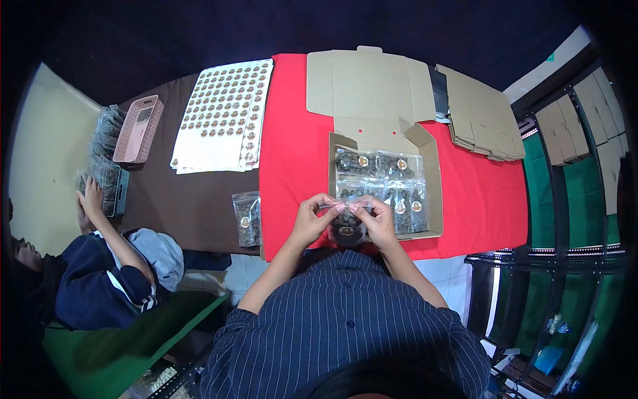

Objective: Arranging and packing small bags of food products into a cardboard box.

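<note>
Between my two hands hangs a clear plastic pouch (345,227) of small dark pieces, with a round sticker on its front. My left hand (315,219) pinches the top edge on one side. Thumb and fingers of my right hand (376,222) grip the same edge on the other side. Behind the pouch stands an open cardboard box (435,189), its lid (371,82) folded back. Several stickered pouches (400,164) of the same kind lie inside it. The held pouch and my hands cover part of the box's near left side.
A single filled pouch (246,219) lies left on the brown cloth (199,209). Beyond it are sticker sheets (219,109) and a pink basket (137,134). At far left, a co-worker's hands (89,199) handle pouches by a teal basket (120,192). Flattened cardboard boxes (481,114) are stacked right.
</note>
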`<action>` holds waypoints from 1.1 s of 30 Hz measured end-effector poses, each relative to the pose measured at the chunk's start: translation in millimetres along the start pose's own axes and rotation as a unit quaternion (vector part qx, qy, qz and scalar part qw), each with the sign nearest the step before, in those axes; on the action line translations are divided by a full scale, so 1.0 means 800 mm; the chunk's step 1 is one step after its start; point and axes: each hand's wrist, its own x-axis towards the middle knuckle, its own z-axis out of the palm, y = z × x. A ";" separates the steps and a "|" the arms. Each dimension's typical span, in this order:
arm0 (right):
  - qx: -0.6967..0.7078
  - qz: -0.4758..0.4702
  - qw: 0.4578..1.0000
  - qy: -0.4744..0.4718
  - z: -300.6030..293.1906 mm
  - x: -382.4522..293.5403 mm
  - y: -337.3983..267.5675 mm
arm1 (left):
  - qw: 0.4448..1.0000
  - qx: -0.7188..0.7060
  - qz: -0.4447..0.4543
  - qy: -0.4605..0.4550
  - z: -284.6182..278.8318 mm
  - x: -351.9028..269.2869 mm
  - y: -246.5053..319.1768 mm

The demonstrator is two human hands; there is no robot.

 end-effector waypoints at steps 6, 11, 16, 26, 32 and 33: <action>0.081 0.061 0.994 -0.026 0.002 0.007 0.016 | 0.995 -0.027 -0.090 -0.012 -0.015 -0.003 0.012; 0.047 0.044 0.995 -0.074 0.006 0.004 0.007 | 0.995 -0.002 -0.066 -0.076 -0.044 -0.010 0.020; 0.043 0.053 0.988 -0.135 -0.009 0.004 0.014 | 0.984 0.003 -0.115 -0.137 -0.056 -0.013 0.029; 0.005 0.019 1.000 -0.014 0.001 0.003 -0.019 | 0.999 0.035 -0.014 -0.001 -0.039 -0.015 0.043; -0.179 -0.175 0.968 0.027 0.017 0.007 -0.038 | 0.993 0.108 0.042 -0.037 -0.024 -0.021 0.072; -0.237 -0.199 0.951 -0.003 0.023 0.007 -0.042 | 0.986 0.139 0.073 -0.052 -0.015 -0.022 0.075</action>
